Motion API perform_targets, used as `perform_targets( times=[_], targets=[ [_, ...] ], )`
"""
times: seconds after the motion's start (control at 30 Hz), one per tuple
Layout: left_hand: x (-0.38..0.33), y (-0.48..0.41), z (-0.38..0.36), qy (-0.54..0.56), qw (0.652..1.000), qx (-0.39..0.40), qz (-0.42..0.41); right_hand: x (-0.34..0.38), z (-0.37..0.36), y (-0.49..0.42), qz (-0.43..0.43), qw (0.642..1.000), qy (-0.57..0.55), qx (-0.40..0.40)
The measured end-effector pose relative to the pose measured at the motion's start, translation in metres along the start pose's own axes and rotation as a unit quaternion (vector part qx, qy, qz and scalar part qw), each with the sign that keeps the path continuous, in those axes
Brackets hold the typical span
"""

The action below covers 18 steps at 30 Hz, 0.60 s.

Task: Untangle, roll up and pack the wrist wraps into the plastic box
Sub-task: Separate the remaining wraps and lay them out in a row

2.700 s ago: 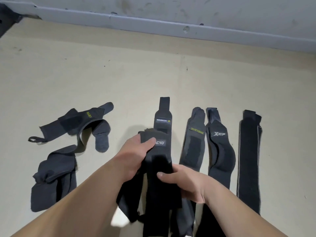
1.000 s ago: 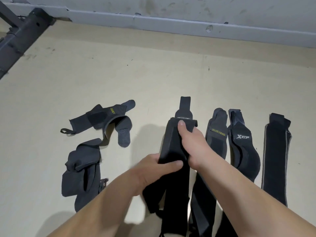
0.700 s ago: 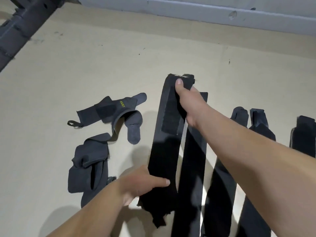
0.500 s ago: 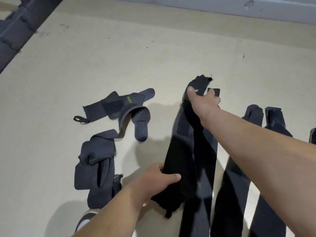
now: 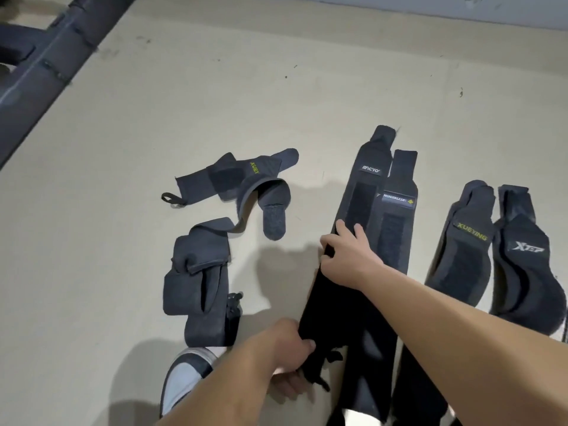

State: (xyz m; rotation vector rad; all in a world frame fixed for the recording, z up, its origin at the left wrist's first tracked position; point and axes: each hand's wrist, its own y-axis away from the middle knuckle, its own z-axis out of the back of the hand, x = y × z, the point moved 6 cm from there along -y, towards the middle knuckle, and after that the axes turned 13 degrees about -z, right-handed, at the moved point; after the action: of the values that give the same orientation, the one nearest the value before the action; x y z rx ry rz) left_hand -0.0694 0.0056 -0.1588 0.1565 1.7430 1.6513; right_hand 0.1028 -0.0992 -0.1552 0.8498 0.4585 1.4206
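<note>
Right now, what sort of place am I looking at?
Probably a gym or training-room floor: black and grey fabric wrist wraps lie spread on a beige floor, and a dark metal frame, perhaps exercise equipment, crosses the far left.

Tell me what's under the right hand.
The right hand rests on the black wrist wrap, which lies lengthwise on the floor. The hand covers the wrap's middle stretch, so its surface there cannot be seen.
</note>
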Motion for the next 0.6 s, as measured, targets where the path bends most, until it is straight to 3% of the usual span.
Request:
perform_targets(
  times=[0.03, 0.1, 0.2, 0.27, 0.3, 0.33, 0.43, 0.5, 0.57, 0.6],
  targets=[
    [0.002, 0.005, 0.000, 0.012, 1.000, 0.004, 0.010, 0.001, 0.002, 0.000, 0.007, 1.000, 0.018, -0.016],
    [-0.006, 0.011, 0.026, -0.091, 0.991, -0.092, -0.014, 0.012, 0.006, 0.002, 0.024, 0.996, 0.036, -0.072],
    [-0.024, 0.032, 0.089, -0.172, 0.907, -0.374, -0.085, 0.042, 0.004, 0.011, 0.030, 0.989, -0.137, -0.053],
    [-0.031, 0.048, 0.127, -0.237, 0.832, -0.486, -0.120, 0.070, -0.001, 0.024, 0.051, 0.966, -0.255, 0.012],
    [-0.029, 0.050, 0.143, -0.270, 0.812, -0.503, -0.122, 0.081, -0.001, 0.031, 0.061, 0.957, -0.282, 0.033],
    [-0.023, 0.048, 0.156, -0.293, 0.817, -0.486, -0.100, 0.088, -0.001, 0.035, 0.061, 0.954, -0.290, 0.048],
    [0.015, 0.039, 0.177, -0.248, 0.891, -0.380, 0.015, 0.084, -0.013, 0.036, 0.004, 0.964, -0.243, 0.108],
    [0.038, 0.033, 0.168, -0.175, 0.929, -0.324, 0.032, 0.062, -0.020, 0.033, -0.043, 0.991, -0.099, 0.086],
    [0.048, 0.030, 0.156, -0.178, 0.931, -0.317, 0.030, 0.039, -0.024, 0.036, -0.060, 0.997, 0.025, 0.050],
    [0.047, 0.028, 0.153, -0.193, 0.923, -0.331, 0.030, 0.029, -0.026, 0.037, -0.054, 0.997, 0.031, 0.045]
  ],
)
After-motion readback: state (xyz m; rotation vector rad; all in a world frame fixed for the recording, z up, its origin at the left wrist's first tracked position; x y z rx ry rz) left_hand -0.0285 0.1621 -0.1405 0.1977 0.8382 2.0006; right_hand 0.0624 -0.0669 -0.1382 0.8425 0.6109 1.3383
